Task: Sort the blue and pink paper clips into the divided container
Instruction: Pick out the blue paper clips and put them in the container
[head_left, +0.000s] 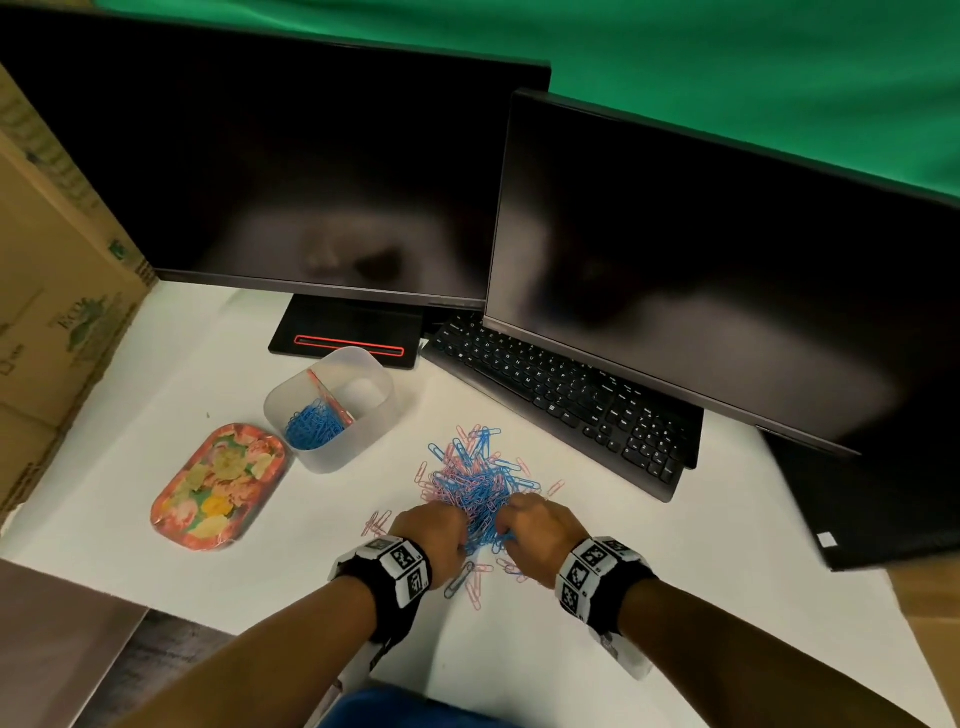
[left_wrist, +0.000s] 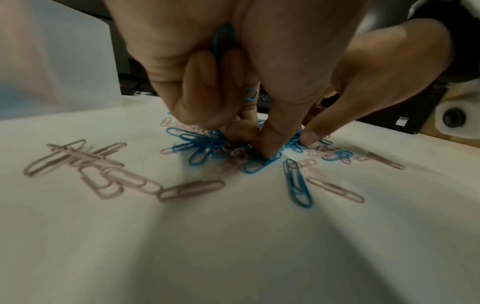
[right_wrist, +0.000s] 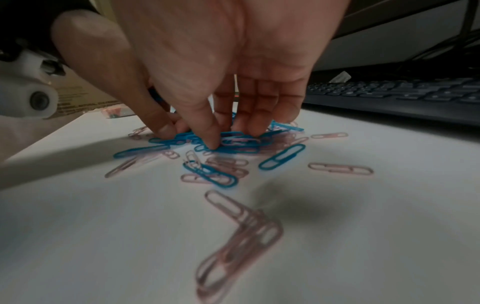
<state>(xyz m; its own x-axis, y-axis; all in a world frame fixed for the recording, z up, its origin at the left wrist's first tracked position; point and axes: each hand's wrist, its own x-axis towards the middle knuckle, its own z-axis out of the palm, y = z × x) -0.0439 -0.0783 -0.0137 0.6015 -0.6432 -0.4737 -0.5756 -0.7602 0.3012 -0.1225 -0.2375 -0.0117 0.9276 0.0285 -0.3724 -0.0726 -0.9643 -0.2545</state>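
A mixed pile of blue and pink paper clips (head_left: 475, 480) lies on the white table. My left hand (head_left: 460, 540) is at its near edge; its curled fingers hold blue clips (left_wrist: 223, 39) in the palm while thumb and forefinger pinch into the pile (left_wrist: 257, 142). My right hand (head_left: 506, 527) faces it, its thumb and fingertips (right_wrist: 223, 137) closing on blue clips (right_wrist: 233, 144). The translucent divided container (head_left: 363, 374) stands to the far left, with blue clips (head_left: 314, 426) in its near compartment. Loose pink clips (right_wrist: 241, 232) lie nearer me.
A floral tray (head_left: 218, 486) sits left of the container. A black keyboard (head_left: 561, 395) and two dark monitors (head_left: 701, 291) stand behind the pile. Cardboard boxes (head_left: 47, 291) wall the left side. The table's near edge (head_left: 104, 587) runs at lower left.
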